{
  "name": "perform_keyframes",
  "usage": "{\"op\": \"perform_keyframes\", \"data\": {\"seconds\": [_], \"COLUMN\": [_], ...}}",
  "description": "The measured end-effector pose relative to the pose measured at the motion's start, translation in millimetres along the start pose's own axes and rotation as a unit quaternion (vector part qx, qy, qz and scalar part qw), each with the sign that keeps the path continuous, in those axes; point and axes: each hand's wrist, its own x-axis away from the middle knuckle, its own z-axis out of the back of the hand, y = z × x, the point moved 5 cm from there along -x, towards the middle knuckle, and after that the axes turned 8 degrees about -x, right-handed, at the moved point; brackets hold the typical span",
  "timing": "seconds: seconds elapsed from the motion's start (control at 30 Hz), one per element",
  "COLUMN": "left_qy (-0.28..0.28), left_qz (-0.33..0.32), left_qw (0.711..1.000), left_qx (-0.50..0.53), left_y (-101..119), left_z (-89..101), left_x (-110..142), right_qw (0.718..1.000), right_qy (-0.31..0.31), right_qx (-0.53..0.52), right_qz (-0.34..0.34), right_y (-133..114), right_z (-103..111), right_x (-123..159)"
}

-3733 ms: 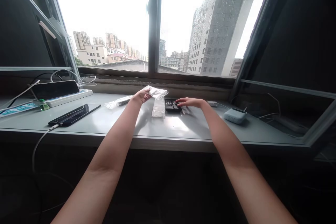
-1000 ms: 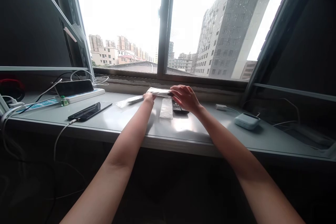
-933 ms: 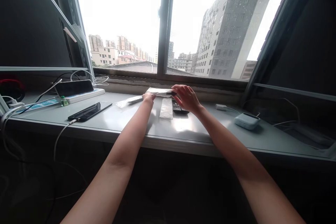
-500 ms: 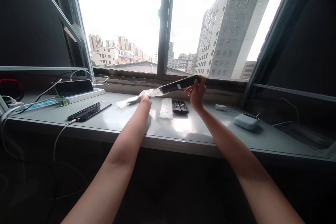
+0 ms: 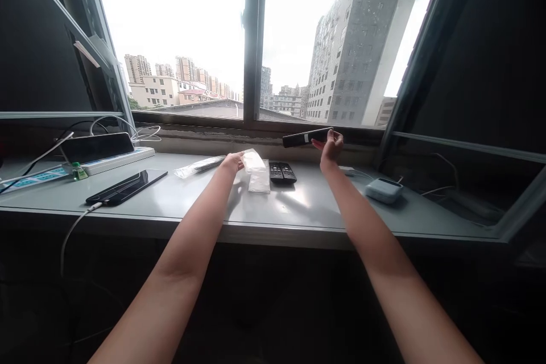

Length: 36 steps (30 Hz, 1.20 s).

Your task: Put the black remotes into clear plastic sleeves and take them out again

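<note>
My right hand (image 5: 332, 146) is closed round one end of a black remote control (image 5: 296, 139), holding it up in front of the window sill. My left hand (image 5: 232, 162) pinches a clear plastic sleeve (image 5: 253, 160), which looks thin and flat. Below that sleeve another plastic sleeve (image 5: 259, 183) lies on the desk. Just right of it, two black remote controls (image 5: 282, 173) lie side by side with their buttons up. To the left of my left hand rests a dark, long thing wrapped in clear plastic (image 5: 199, 166).
A black tablet or phone (image 5: 127, 186) with a white cable lies on the desk (image 5: 187, 205) at left. Behind it are a power strip (image 5: 117, 161), a dark-screened phone (image 5: 97, 148) and a small green bottle (image 5: 79, 171). At right sits a pale blue box-shaped device (image 5: 384, 189).
My right hand has drawn the remote control out of the plastic sleeve, leaving the sleeve in my left hand. The two are now apart. The view has turned slightly to the right.
</note>
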Motion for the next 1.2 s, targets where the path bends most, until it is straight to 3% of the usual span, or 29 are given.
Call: {"op": "perform_keyframes", "data": {"seconds": [0.1,0.23,0.37,0.43,0.5,0.6,0.73,0.8,0.9,1.03,1.13,1.2], "left_qy": [-0.017,-0.048,-0.103,-0.093,-0.066,-0.045,-0.106,-0.132,-0.126,-0.134,-0.157,-0.169], "left_qz": [-0.011,-0.076,-0.173,-0.216,-0.238,-0.25,-0.232,-0.206,-0.162,-0.094,-0.051,-0.053], "left_qw": [0.991,0.954,0.877,0.83,0.803,0.811,0.84,0.853,0.866,0.877,0.886,0.875], "left_qx": [-0.136,-0.285,-0.436,-0.505,-0.542,-0.528,-0.478,-0.461,-0.456,-0.453,-0.434,-0.45], "left_y": [-3.1,-6.4,-10.7,-10.0,-7.3,-2.4,-7.8,-14.6,-22.2,-26.1,-27.1,-26.4], "left_z": [-5.3,-15.2,-27.0,-28.8,-28.0,-26.9,-31.4,-31.5,-26.4,-22.1,-23.0,-24.8], "left_x": [2.6,2.6,5.2,7.1,7.6,5.2,-1.3,-3.7,-4.1,2.9,10.3,14.6], "right_qw": [1.0,0.998,0.99,0.986,0.985,0.984,0.967,0.957,0.939,0.887,0.873,0.871], "right_qy": [-0.014,-0.036,-0.056,-0.07,-0.088,-0.122,-0.187,-0.22,-0.274,-0.382,-0.405,-0.407], "right_qx": [0.026,0.052,0.127,0.15,0.148,0.131,0.172,0.189,0.198,0.211,0.221,0.23], "right_qz": [0.007,0.003,0.017,0.011,0.003,0.011,-0.001,-0.022,-0.059,-0.15,-0.158,-0.148], "right_y": [0.0,0.7,0.1,2.0,4.9,7.6,11.2,13.2,16.9,27.5,30.5,32.5], "right_z": [-2.5,-5.8,-5.4,-4.0,-2.7,-2.3,-6.8,-9.3,-10.8,-7.7,-1.4,1.1], "right_x": [1.1,7.1,13.6,14.2,13.0,10.2,12.9,17.3,24.6,32.6,29.8,26.7]}}
